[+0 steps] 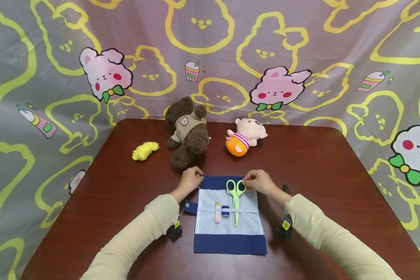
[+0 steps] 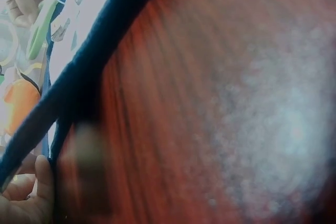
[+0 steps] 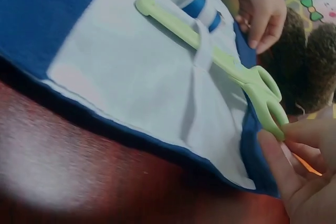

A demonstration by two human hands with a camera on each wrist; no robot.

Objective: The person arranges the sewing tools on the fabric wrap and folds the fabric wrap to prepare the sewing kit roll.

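Observation:
A navy and light-blue fabric roll-up case (image 1: 231, 244) lies unrolled on the table. Its pale elastic band crosses green scissors (image 1: 235, 202), a spool of blue thread (image 1: 225, 211) and a small slim pink-and-white item with a yellow top (image 1: 217, 212). The scissors' loops point away, over the far navy strip. My left hand (image 1: 190, 179) pinches the case's far left corner, thumb and fingers at the cloth edge in the left wrist view. With thumb and fingertips, my right hand (image 3: 307, 169) pinches the end of the scissors' right loop, near the far right corner.
Behind the case lie a brown teddy bear (image 1: 190, 134) in a beige shirt and a pink plush toy (image 1: 245, 137) in orange. Yellow yarn (image 1: 145, 151) sits at the left. A snap tab (image 1: 190, 207) sticks out from the case's left side. A patterned curtain (image 1: 210, 58) surrounds the table.

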